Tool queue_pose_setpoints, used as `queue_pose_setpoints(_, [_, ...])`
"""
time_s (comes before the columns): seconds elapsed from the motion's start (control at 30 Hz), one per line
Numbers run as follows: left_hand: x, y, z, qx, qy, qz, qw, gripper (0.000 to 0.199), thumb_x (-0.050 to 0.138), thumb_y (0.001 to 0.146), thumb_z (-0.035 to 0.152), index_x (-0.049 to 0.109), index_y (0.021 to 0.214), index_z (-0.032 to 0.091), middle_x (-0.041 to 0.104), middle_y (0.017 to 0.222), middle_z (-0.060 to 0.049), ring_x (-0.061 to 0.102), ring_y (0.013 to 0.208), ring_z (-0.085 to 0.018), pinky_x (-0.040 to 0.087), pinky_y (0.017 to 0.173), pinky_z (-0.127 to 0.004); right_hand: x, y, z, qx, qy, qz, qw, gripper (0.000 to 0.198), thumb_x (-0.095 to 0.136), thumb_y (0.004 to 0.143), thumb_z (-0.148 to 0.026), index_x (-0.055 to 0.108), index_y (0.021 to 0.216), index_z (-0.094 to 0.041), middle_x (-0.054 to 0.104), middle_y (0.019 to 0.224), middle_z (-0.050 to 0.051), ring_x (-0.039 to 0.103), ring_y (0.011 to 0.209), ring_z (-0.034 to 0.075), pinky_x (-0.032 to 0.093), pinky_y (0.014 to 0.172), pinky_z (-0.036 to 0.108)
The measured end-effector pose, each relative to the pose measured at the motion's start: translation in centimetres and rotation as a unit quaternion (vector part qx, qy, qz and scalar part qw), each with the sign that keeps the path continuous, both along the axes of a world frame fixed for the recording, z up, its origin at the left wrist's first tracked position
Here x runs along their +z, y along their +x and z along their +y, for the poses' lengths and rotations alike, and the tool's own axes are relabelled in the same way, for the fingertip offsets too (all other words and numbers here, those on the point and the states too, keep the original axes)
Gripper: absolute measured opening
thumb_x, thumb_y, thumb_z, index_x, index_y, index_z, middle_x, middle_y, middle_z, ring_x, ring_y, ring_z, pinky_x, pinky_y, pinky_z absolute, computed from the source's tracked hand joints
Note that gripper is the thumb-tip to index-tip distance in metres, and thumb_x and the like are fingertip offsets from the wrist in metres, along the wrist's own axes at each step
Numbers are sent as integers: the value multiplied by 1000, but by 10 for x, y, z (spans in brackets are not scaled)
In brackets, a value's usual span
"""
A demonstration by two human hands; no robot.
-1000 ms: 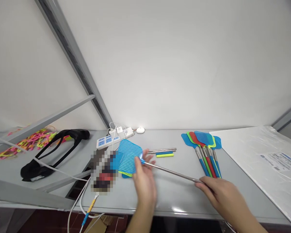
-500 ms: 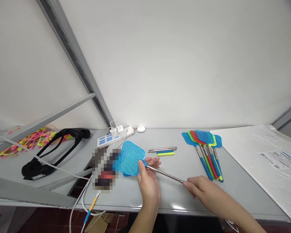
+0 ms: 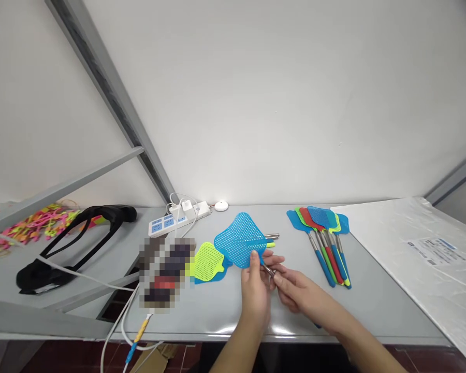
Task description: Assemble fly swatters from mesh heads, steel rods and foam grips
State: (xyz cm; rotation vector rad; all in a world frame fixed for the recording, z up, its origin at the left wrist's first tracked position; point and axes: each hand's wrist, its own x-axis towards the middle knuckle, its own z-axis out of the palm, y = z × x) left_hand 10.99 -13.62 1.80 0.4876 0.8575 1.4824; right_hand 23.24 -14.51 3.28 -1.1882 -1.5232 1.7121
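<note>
A blue fly swatter (image 3: 238,241) with a perforated head is held up over the grey tabletop. My left hand (image 3: 254,292) grips it at the neck, thumb on the lower edge of the head. Close beside it, my right hand (image 3: 301,295) closes its fingers round the metal shaft, most of which is hidden by the hands. A small blue end shows below my right wrist. On the table to the left lie a yellow-green swatter head (image 3: 207,261) and a blue swatter head (image 3: 213,277) partly under it. Behind the held swatter, metal rods (image 3: 273,236) and a yellow-green tube (image 3: 271,244) are partly covered.
Several finished-looking swatters (image 3: 328,248) lie fanned at the right. Beyond them is a white wrapped sheet (image 3: 407,248). A power strip (image 3: 169,224), cables and a round white device (image 3: 221,205) stand at the back left. A black strap-like frame (image 3: 75,248) lies farther left, by colourful cords (image 3: 34,230).
The blue swatter has moved right, uncovering the yellow-green head. My right hand has come up close to my left, and far less of the metal shaft shows between them.
</note>
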Motion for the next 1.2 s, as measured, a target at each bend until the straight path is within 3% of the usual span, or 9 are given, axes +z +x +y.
queue_pose_setpoints(0.1, [3,-10,19,51,-8,4,999,44,58,87,55,66,100,13,74,90,-10,66,68,-15,50,73,-30,-9,0,-7,-58,171,-177,967,26,47,94,-47,55,95,-22,58,71,-1,52,66,16,35,61,26])
queue_pose_setpoints(0.17, [5,-12,29,44,2,17,999,46,58,87,55,67,102,12,74,93,-11,66,71,-15,49,81,-32,-12,4,-12,-83,222,-265,935,24,41,96,-43,55,98,-23,63,73,1,58,67,19,36,62,28])
queue_pose_setpoints(0.33, [-1,8,35,-156,68,102,980,53,44,94,55,59,126,15,71,107,-16,66,91,-24,47,78,-35,-9,30,-4,-172,275,-310,894,34,31,99,-42,54,115,-24,71,89,7,68,78,24,42,63,30])
queue_pose_setpoints(0.4, [-8,16,28,-180,102,175,962,48,45,94,52,62,124,18,72,105,-14,65,89,-24,46,76,-34,-8,48,5,-244,272,-359,859,36,31,99,-43,51,121,-23,72,95,9,69,79,25,43,62,30])
queue_pose_setpoints(0.47, [-15,21,20,-152,137,252,946,38,52,92,47,70,112,20,72,99,-12,64,85,-23,45,79,-34,-8,66,14,-300,232,-432,818,39,30,98,-43,50,124,-21,72,85,9,68,70,26,41,56,30])
queue_pose_setpoints(0.6, [-24,19,9,-121,188,342,913,23,59,89,37,76,95,21,72,86,-11,62,83,-25,45,85,-36,-8,91,30,-326,158,-533,764,42,26,99,-41,48,126,-17,69,70,8,65,61,26,34,50,29])
queue_pose_setpoints(0.73, [-27,18,9,-133,229,419,869,25,49,95,31,72,92,21,70,83,-7,62,82,-22,45,83,-36,-12,92,44,-324,131,-561,750,39,27,98,-36,50,122,-16,69,74,11,66,65,26,34,53,30])
queue_pose_setpoints(0.87, [-32,17,12,-139,271,474,826,28,40,98,27,67,94,20,69,82,-4,61,82,-19,46,80,-34,-19,86,50,-313,121,-582,741,32,30,98,-34,53,112,-17,69,95,13,67,76,25,38,58,31])
queue_pose_setpoints(1.2, [-35,16,11,-123,290,509,801,28,38,98,24,64,89,20,67,80,-2,59,79,-17,45,79,-32,-18,87,45,-269,154,-617,723,32,35,97,-38,55,109,-17,62,103,14,63,89,28,39,61,32])
